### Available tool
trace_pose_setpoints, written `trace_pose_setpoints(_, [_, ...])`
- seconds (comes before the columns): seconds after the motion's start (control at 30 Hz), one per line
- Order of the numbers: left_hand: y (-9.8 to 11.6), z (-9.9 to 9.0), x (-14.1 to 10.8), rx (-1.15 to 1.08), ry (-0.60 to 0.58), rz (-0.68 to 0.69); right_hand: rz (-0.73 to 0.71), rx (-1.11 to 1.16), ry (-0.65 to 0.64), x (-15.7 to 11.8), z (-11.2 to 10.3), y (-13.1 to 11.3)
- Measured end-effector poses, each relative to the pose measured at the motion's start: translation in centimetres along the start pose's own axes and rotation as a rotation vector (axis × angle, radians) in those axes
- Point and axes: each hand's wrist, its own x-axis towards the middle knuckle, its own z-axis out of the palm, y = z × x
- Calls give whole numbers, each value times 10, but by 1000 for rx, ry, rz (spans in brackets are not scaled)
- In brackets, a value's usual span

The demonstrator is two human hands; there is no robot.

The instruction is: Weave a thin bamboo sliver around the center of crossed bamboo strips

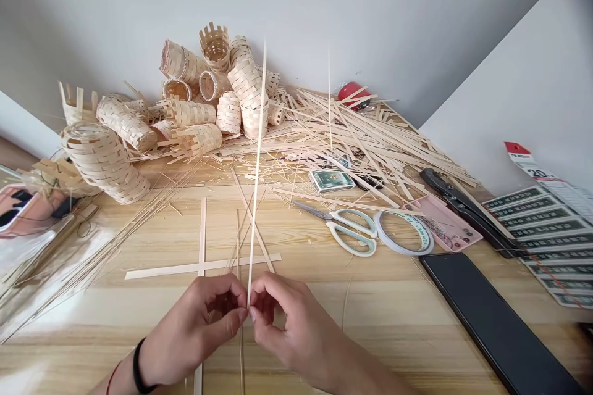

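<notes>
My left hand [197, 318] and my right hand [294, 321] meet low in the middle of the view, fingertips pinched on the lower end of a thin pale wooden strip [257, 173]. The strip rises almost upright, leaning slightly to the right, and its top reaches in front of the wall. Just beyond my left hand, two flat strips [162, 270] lie crossed on the table. A thin brown splint [239, 241] runs lengthwise beneath my hands. Another flat strip [248, 203] lies slanted behind the upright one.
Small woven baskets [217, 105] are heaped against the wall beside a pile of loose strips [370, 136]. To the right lie scissors [354, 231], a tape roll [403, 231], a pink tray [445, 222], a black-handled tool [467, 210] and a phone [495, 321]. Thin splints [115, 234] spread leftward.
</notes>
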Motion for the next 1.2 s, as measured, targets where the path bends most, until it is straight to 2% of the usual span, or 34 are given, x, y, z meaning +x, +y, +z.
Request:
trace_pose_setpoints(0.37, [2,4,2,52,42,18,73,127,-22,3,-7,-5])
trace_pose_setpoints(0.97, [3,3,-1,75,41,80,111,173,-75,1,-5,-7])
trace_pose_setpoints(1.2, [4,1,-1,83,50,87,89,121,-92,2,-7,-7])
